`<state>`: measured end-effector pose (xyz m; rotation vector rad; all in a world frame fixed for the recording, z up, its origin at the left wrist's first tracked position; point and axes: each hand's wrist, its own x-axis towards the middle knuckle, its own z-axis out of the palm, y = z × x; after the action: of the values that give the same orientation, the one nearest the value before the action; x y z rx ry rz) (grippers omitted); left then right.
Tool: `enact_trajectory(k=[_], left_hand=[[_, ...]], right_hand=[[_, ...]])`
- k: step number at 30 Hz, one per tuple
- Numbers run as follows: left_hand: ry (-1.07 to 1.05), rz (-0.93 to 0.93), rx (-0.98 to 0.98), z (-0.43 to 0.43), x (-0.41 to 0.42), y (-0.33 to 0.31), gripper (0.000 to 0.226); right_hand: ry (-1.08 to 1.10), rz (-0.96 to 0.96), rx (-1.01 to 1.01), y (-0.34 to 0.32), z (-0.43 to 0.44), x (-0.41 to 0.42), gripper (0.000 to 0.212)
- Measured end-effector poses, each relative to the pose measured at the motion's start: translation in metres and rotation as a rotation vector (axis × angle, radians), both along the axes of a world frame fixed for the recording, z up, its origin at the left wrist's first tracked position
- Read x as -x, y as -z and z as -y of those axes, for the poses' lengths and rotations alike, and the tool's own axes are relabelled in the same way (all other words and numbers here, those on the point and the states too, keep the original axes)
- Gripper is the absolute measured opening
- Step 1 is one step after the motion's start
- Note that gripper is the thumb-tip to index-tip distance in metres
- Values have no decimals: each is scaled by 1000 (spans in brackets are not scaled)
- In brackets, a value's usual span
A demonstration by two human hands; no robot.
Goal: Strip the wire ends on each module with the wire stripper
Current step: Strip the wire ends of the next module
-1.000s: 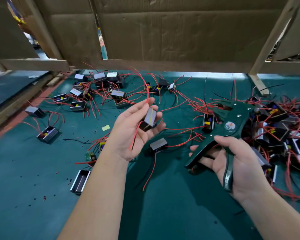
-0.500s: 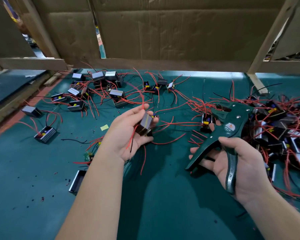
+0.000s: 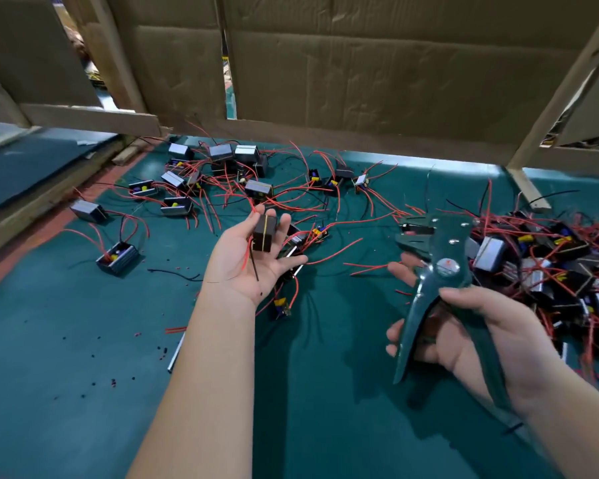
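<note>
The far side is closed off by brown cardboard panels (image 3: 360,63) set in a wooden frame. Below them a dark green bench mat (image 3: 83,340) is spread. At the right edge a dense pile of modules (image 3: 550,257) with tangled red and black leads is heaped. A looser scatter of modules (image 3: 222,167) is laid out across the back left of the mat.

A green wire stripper (image 3: 440,271) is held above the mat just left of the pile, its head pointed away from the person. It is gripped by the right hand (image 3: 491,333): the thumb is laid over the upper handle and the fingers (image 3: 395,331) are curled round the lower one. The two handles are spread well apart. No wire is seen between the stripper's jaws.

The left hand (image 3: 249,264) is held palm up, well apart from the stripper, with fingers nearly straight and the thumb stretched out to the side. One small black module (image 3: 264,233) is carried on the base of these fingers, standing on end and not clasped. Its red lead (image 3: 245,259) and black lead (image 3: 255,267) are draped down across the palm.

Tiny scraps of stripped insulation (image 3: 113,382) are dotted over the near left of the mat.
</note>
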<state>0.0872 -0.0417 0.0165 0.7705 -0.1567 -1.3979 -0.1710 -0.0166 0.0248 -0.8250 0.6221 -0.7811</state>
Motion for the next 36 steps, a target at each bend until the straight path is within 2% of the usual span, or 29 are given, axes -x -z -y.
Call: enact_trajectory(k=[2,6,8,11,15,18,21,22,26,28,33,36], left_hand=[[4,8,7,0,1,-1,12],[28,-43,-7,0,1,-3,17],[36,-91,-13,0,-2,-2,17],[14,-168,22,1,-6,-2,14],[-95,-222,201,-1,-7,-8,20],[-130,-259,287,-5,-4,-13,29],[-64,-266,291,-8,2,-15,44],[-34,-243,282,-9,7,-16,46],[100,-36,227,-12,20,-15,31],[148,17,204,-13,24,-14,30],[105,206,178,-12,29,-11,30],[122,347,190,-12,35,-11,21]], right_hand=[[-12,-6,-71,-2,6,-15,58],[91,-17,-142,-4,26,-40,27],[177,-10,-193,0,37,-42,20],[275,-37,-239,6,47,-35,24],[292,-55,-216,8,51,-22,22],[314,-71,-208,7,52,-15,29],[348,-91,-196,6,55,-9,22],[359,-95,-195,5,56,-6,20],[397,-87,-199,5,61,9,18],[399,-96,-187,4,62,15,9],[455,-67,-159,1,67,31,10],[370,-48,-134,-2,63,36,6]])
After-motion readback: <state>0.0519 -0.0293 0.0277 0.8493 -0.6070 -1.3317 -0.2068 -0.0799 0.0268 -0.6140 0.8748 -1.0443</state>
